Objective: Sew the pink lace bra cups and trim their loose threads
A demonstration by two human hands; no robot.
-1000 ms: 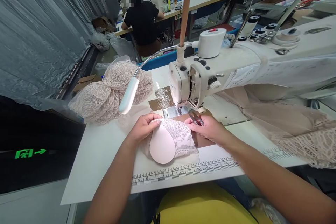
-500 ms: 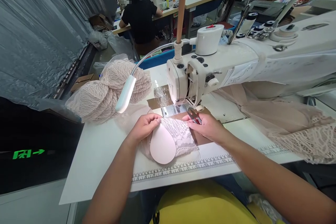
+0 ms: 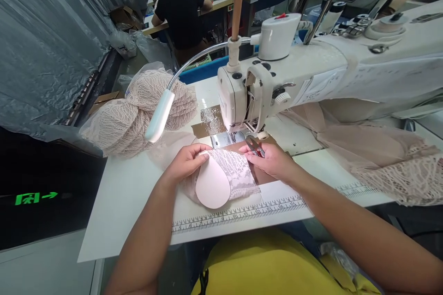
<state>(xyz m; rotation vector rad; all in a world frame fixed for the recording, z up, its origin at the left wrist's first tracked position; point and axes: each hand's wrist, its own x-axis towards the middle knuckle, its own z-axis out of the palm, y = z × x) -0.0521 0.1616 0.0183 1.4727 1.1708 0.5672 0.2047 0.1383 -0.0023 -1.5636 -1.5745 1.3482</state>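
Note:
A pale pink teardrop-shaped bra cup pad lies on a piece of white lace fabric at the front of the table. My left hand is closed, pinching the top of the pad and the lace edge between thumb and fingers. At the lace's upper right corner, my right hand grips its edge between thumb and forefinger. Small thread snips with red on the handle are tucked in that same hand, blades pointing up toward the machine. Just behind the lace is the sewing machine's metal plate.
The sewing machine head stands over the plate. A lamp on a bendy neck hangs left of it. Lace cups are piled behind left; more lace fabric lies right. A printed ruler runs along the front. A person sits beyond.
The whole view has shifted slightly, with the table appearing a little higher. Both hands keep their holds on the lace and pad, and the snips stay in my right hand.

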